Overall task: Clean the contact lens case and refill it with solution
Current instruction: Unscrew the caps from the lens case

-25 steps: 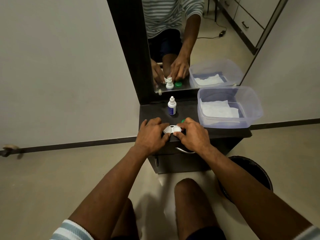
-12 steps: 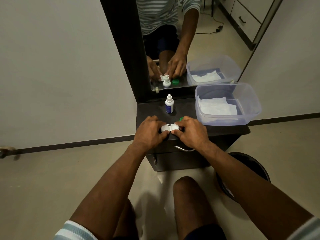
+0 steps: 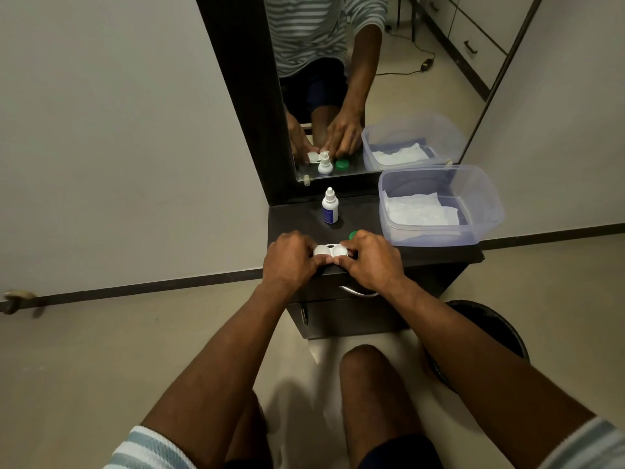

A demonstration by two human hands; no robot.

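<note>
Fingers of the left hand (image 3: pixel 291 262) and right hand (image 3: pixel 373 262) are pinching the contact lens case (image 3: pixel 330 250) on the desk (image 3: pixel 297 220), needing steady bracing while its remaining cap is being twisted off.

Dark cabinet (image 3: pixel 436 262), mirror (image 3: pixel 389 79), pale walls (image 3: pixel 101 130).

The person wears a shirt with short sleeves. The left sleeve (image 3: pixel 148 448) has stripes of pale blue-grey and white, and so does the right sleeve (image 3: pixel 588 445). Both arms are bare from the sleeves down to the left hand (image 3: pixel 291 262) and the right hand (image 3: pixel 372 262). The shorts (image 3: pixel 399 451) are dark. The knees are bare.
</note>
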